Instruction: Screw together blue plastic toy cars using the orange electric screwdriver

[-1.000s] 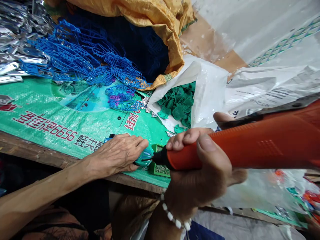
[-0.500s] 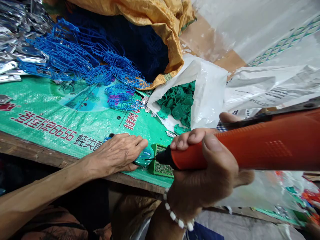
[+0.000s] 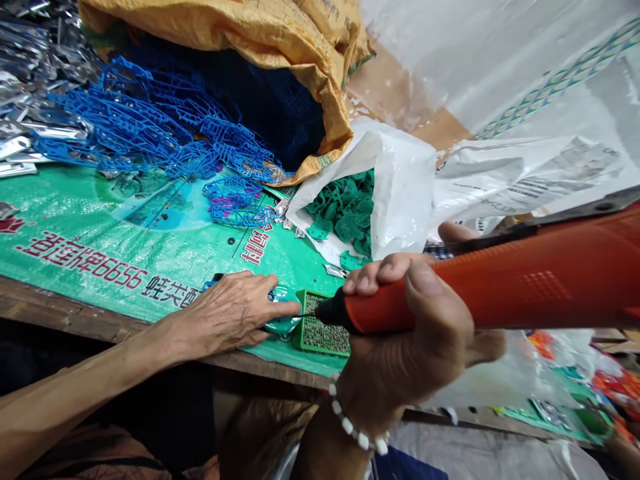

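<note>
My left hand presses down over a shiny teal plastic shell on the green sheet, its fingers covering much of it. A bit of blue and a dark end of what lies under that hand show at its far side. In my right hand is an orange electric screwdriver, held level with fingers and thumb wrapped round it. Its thin bit points left, with the tip at my left fingertip beside the shell. Below the black nose sits a small green tray of tiny screws.
Blue plastic frames spill from an orange woven sack. Silver parts are heaped at the far left. A white bag holds green pieces. The wooden table edge runs along the front. Another person's hand shows at lower right.
A finger of my left hand now stretches out to the screwdriver tip, which was over the teal shell before. The bit has come slightly right relative to the shell. The view has shifted a little.
</note>
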Demonstrator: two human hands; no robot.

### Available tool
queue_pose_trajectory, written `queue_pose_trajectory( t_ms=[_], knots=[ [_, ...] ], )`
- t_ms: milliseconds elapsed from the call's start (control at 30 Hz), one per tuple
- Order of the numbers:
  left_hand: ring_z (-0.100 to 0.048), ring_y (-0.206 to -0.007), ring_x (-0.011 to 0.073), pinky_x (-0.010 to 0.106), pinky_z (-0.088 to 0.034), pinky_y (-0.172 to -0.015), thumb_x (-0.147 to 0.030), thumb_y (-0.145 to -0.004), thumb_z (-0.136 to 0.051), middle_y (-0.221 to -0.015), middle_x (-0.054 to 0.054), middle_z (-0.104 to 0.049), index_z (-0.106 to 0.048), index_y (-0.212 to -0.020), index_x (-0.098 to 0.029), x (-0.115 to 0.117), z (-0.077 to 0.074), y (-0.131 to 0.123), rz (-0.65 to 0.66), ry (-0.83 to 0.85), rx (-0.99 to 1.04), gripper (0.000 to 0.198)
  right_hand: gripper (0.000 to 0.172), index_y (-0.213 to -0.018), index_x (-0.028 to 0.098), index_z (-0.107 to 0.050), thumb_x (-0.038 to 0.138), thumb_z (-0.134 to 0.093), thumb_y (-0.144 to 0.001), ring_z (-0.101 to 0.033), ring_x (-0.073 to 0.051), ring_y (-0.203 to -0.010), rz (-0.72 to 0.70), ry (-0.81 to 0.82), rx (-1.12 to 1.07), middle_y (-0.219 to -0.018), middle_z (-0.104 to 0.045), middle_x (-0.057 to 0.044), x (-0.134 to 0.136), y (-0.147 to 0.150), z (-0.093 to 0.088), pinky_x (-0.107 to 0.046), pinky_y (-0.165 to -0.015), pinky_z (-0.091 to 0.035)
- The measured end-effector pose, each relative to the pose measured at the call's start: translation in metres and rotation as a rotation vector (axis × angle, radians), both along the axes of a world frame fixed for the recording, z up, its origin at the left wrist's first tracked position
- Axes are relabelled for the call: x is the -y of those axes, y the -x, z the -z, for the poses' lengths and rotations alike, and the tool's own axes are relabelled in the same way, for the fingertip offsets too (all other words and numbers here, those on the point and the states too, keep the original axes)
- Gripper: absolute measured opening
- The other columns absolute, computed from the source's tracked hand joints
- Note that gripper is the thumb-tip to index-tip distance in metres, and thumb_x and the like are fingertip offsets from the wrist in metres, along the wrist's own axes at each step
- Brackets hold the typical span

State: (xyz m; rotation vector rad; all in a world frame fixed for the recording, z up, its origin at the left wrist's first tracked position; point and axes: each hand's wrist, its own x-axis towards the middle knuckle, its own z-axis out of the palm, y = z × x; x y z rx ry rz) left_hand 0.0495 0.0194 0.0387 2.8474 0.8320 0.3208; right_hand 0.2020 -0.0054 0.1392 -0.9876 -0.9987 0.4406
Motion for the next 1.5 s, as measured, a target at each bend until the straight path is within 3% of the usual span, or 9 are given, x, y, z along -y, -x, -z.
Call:
queue_pose_trajectory(
  t_ms=[167, 467, 567, 700, 833, 1100, 1233, 1367, 1500],
  knots=[
    [-0.058, -0.086, 0.0252, 0.036, -0.045, -0.073, -0.017, -0.087, -0.069, -0.102, 0.005, -0.057, -0.057, -0.131, -0.037, 0.001, -0.004, 0.0, 0.005, 0.0, -0.029, 0.05, 0.035, -0.105, 0.029, -0.071, 0.015, -0.074, -0.073, -0.054, -0.013, -0.044, -0.03, -0.138, -0.112, -0.06, -0.06, 0.007, -0.003, 0.0, 0.001, -0.027, -0.043, -0.046],
    [-0.058, -0.089, 0.0255, 0.035, -0.043, -0.075, -0.015, -0.088, -0.067, -0.104, 0.005, -0.058, -0.054, -0.133, -0.036, 0.0, -0.005, 0.0, 0.007, -0.005, -0.049, 0.051, 0.033, -0.105, 0.032, -0.072, 0.015, -0.072, -0.076, -0.055, -0.013, -0.046, 0.009, -0.131, -0.048, -0.061, -0.058, 0.007, 0.0, -0.005, 0.002, -0.027, -0.044, -0.046],
    [-0.061, -0.094, 0.0267, 0.038, -0.047, -0.083, -0.016, -0.088, -0.067, -0.109, 0.006, -0.06, -0.051, -0.136, -0.028, 0.001, -0.004, 0.0, 0.006, -0.004, -0.038, 0.052, 0.034, -0.104, 0.029, -0.074, 0.013, -0.072, -0.074, -0.055, -0.013, -0.046, 0.033, -0.141, -0.083, -0.06, -0.06, 0.006, 0.001, -0.007, 0.0, -0.027, -0.044, -0.046],
    [-0.063, -0.106, 0.0304, 0.045, -0.046, -0.101, -0.03, -0.086, -0.077, -0.117, 0.012, -0.064, -0.041, -0.147, -0.015, -0.001, 0.001, -0.003, 0.004, -0.064, 0.002, 0.072, 0.034, -0.102, 0.029, -0.073, 0.015, -0.076, -0.071, -0.055, -0.013, -0.044, 0.009, -0.152, -0.091, -0.06, -0.062, 0.006, 0.003, -0.009, -0.001, -0.027, -0.043, -0.046],
    [-0.054, -0.132, 0.038, 0.056, -0.033, -0.116, -0.055, -0.083, -0.079, -0.144, 0.021, -0.054, -0.023, -0.16, -0.018, -0.001, 0.004, 0.0, 0.031, -0.096, 0.085, 0.103, 0.027, -0.096, 0.029, -0.071, 0.016, -0.077, -0.073, -0.057, -0.013, -0.047, -0.055, -0.161, -0.102, -0.061, -0.064, 0.006, 0.006, -0.008, -0.003, -0.027, -0.046, -0.049],
    [-0.031, -0.149, 0.0431, 0.069, -0.023, -0.121, -0.072, -0.086, -0.065, -0.162, 0.02, -0.032, -0.016, -0.164, -0.026, -0.008, 0.018, 0.01, 0.05, -0.001, 0.292, 0.102, 0.032, -0.104, 0.025, -0.07, 0.018, -0.074, -0.073, -0.054, -0.012, -0.046, -0.12, -0.117, -0.201, -0.061, -0.061, 0.006, 0.011, 0.004, -0.021, -0.026, -0.045, -0.049],
    [-0.032, -0.148, 0.0382, 0.068, -0.015, -0.125, -0.06, -0.092, -0.067, -0.158, 0.018, -0.038, -0.032, -0.158, -0.024, -0.007, 0.016, 0.016, 0.055, -0.005, 0.485, 0.083, 0.036, -0.111, 0.024, -0.07, 0.015, -0.071, -0.076, -0.054, -0.011, -0.048, -0.149, -0.108, -0.213, -0.061, -0.06, 0.006, 0.013, 0.009, -0.026, -0.024, -0.046, -0.05],
    [-0.039, -0.142, 0.0292, 0.053, -0.03, -0.122, -0.029, -0.097, -0.066, -0.147, 0.013, -0.052, -0.055, -0.133, -0.021, 0.011, 0.009, 0.016, 0.03, 0.072, 0.725, 0.038, 0.031, -0.106, 0.024, -0.071, 0.016, -0.071, -0.076, -0.055, -0.01, -0.048, -0.221, -0.116, -0.228, -0.062, -0.06, 0.006, 0.013, 0.012, -0.029, -0.022, -0.047, -0.051],
    [-0.05, -0.13, 0.0253, 0.049, -0.037, -0.116, -0.017, -0.095, -0.066, -0.134, 0.008, -0.062, -0.064, -0.108, -0.022, 0.026, 0.008, 0.009, -0.055, 0.148, 0.929, 0.013, 0.022, -0.097, 0.023, -0.07, 0.018, -0.072, -0.075, -0.056, -0.009, -0.048, -0.238, -0.11, -0.23, -0.061, -0.06, 0.005, 0.012, 0.019, -0.032, -0.022, -0.047, -0.052]
  ],
)
